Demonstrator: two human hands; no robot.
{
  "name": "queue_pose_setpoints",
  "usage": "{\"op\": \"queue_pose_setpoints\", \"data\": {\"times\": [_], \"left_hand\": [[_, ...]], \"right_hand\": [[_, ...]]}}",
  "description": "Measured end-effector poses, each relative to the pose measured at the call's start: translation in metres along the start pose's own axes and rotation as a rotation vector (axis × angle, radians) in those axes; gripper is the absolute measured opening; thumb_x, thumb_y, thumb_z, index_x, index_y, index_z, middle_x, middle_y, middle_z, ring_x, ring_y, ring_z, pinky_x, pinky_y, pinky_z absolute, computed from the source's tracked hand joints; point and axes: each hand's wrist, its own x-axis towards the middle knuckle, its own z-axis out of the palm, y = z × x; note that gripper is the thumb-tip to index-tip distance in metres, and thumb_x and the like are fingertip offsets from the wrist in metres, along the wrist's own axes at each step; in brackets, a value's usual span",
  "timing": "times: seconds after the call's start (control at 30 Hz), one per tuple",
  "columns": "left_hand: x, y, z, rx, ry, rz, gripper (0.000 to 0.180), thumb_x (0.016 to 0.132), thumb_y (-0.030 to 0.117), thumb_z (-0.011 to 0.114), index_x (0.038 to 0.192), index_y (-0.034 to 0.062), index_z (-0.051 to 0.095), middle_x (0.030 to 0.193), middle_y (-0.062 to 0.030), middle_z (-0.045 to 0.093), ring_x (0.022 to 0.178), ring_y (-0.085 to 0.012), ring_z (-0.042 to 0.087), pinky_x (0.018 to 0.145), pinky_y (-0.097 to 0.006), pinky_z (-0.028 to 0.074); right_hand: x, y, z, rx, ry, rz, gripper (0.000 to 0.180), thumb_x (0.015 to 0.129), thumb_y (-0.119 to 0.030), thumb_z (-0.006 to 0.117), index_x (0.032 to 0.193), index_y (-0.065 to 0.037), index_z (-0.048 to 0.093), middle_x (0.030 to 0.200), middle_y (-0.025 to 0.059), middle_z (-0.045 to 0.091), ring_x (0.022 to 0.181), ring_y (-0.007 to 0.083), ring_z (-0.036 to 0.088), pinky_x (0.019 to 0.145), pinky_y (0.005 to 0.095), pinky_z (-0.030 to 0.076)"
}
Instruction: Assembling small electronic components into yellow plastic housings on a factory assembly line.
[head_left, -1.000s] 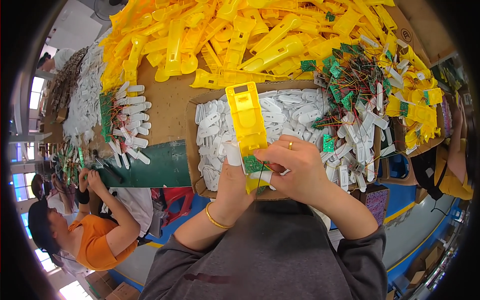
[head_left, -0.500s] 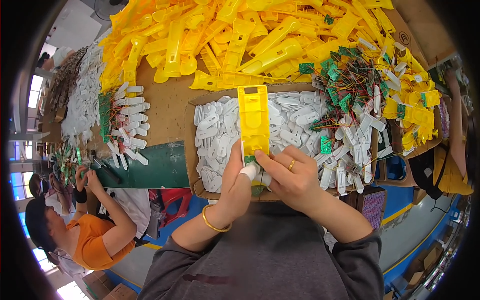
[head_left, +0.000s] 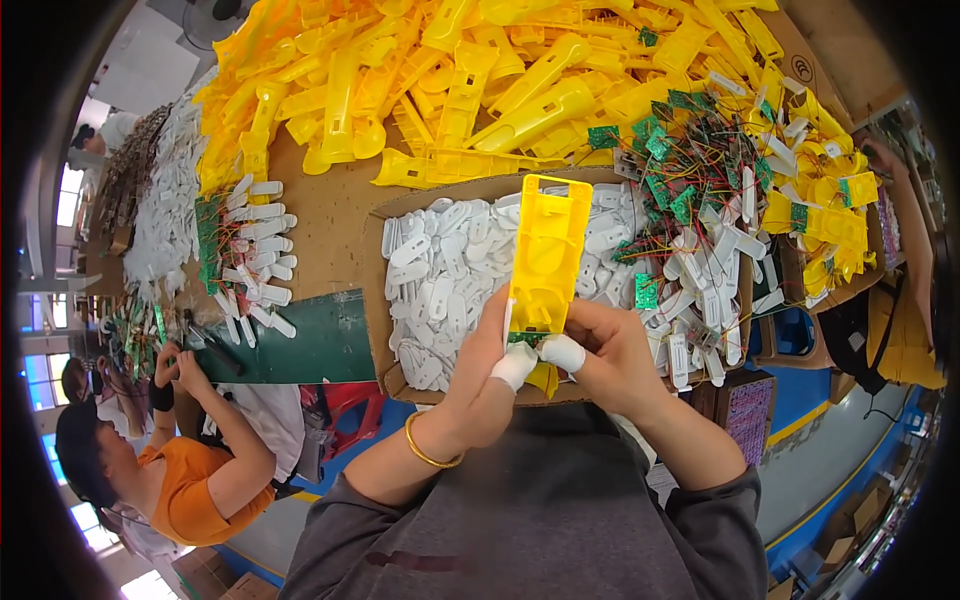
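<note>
A long yellow plastic casing (head_left: 548, 240) stands tilted slightly to the right between my hands, its ribbed hollow inside toward me. Set across its lower part is a small green circuit board (head_left: 522, 338). My left hand (head_left: 486, 365) grips the casing's left edge, with a white-wrapped thumb by the board. Closed on the right edge is my right hand (head_left: 610, 352), its white-wrapped thumb also beside the board. Some fingers are hidden behind the casing. Below them lies a cardboard box (head_left: 376, 290) holding many white oval plastic pieces (head_left: 437, 295).
Yellow casings (head_left: 440, 90) are heaped along the back. Wired circuit boards (head_left: 690, 150) and white parts pile up right of the box, near more yellow casings (head_left: 825, 225). At left, wired white pieces (head_left: 262, 235) lie on cardboard; a person in orange (head_left: 200, 490) works beyond.
The casing's top has swung right and the whole piece has shifted slightly right. My right fingers have moved off its front to the right edge, with the thumb now beside the board.
</note>
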Motion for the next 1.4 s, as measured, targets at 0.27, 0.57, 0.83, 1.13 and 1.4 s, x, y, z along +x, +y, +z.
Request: {"op": "queue_pose_setpoints", "data": {"times": [0.27,0.57,0.83,1.13,1.4], "left_hand": [[0.002,-0.014,0.001,0.411,0.061,0.182,0.042,0.081,0.010,0.040,0.119,-0.0060,0.032,0.084,-0.0218,0.059,0.069,-0.0383,0.059,0.063,-0.041,0.047],[0.014,0.006,-0.003,-0.384,-0.216,0.000,0.074,0.085,0.003,0.047,0.142,0.0063,0.000,0.144,-0.0163,0.017,0.133,-0.0271,0.022,0.105,-0.033,0.024],[0.072,0.016,-0.124,0.528,0.443,-0.092,0.030,0.077,0.001,0.049,0.105,0.0032,0.057,0.095,-0.0123,0.062,0.087,-0.0220,0.061,0.074,-0.029,0.048],[0.180,0.010,-0.100,1.460,-0.121,0.114,0.024,0.075,0.007,0.059,0.098,0.0046,0.061,0.088,-0.0137,0.062,0.082,-0.0310,0.059,0.075,-0.038,0.047],[0.223,0.001,-0.125,1.719,0.039,0.607,0.024,0.075,0.008,0.056,0.098,0.0145,0.061,0.122,-0.0115,0.050,0.115,-0.0261,0.046,0.096,-0.039,0.037]], "right_hand": [[0.009,0.010,-0.001,0.080,-0.006,-0.009,0.025,0.084,-0.006,0.060,0.107,0.002,0.056,0.094,0.0048,0.064,0.082,0.0095,0.061,0.070,0.0237,0.050],[0.021,-0.014,-0.040,0.054,0.156,0.039,0.032,0.079,-0.011,0.063,0.109,-0.003,0.058,0.102,0.0058,0.062,0.094,0.0147,0.058,0.083,0.0298,0.046],[-0.038,-0.127,-0.331,-0.938,1.230,-0.306,0.040,0.086,-0.012,0.053,0.123,0.002,0.048,0.112,0.0121,0.058,0.101,0.0177,0.056,0.086,0.0298,0.043],[0.004,-0.062,-0.066,-0.672,0.393,-0.305,0.031,0.071,0.009,0.057,0.098,-0.003,0.065,0.093,0.0062,0.064,0.088,0.0130,0.061,0.079,0.0252,0.047],[-0.021,-0.010,-0.048,-0.773,0.316,-0.272,0.022,0.075,0.001,0.061,0.096,-0.001,0.064,0.081,0.0077,0.063,0.068,0.0125,0.059,0.061,0.0241,0.046]]}}
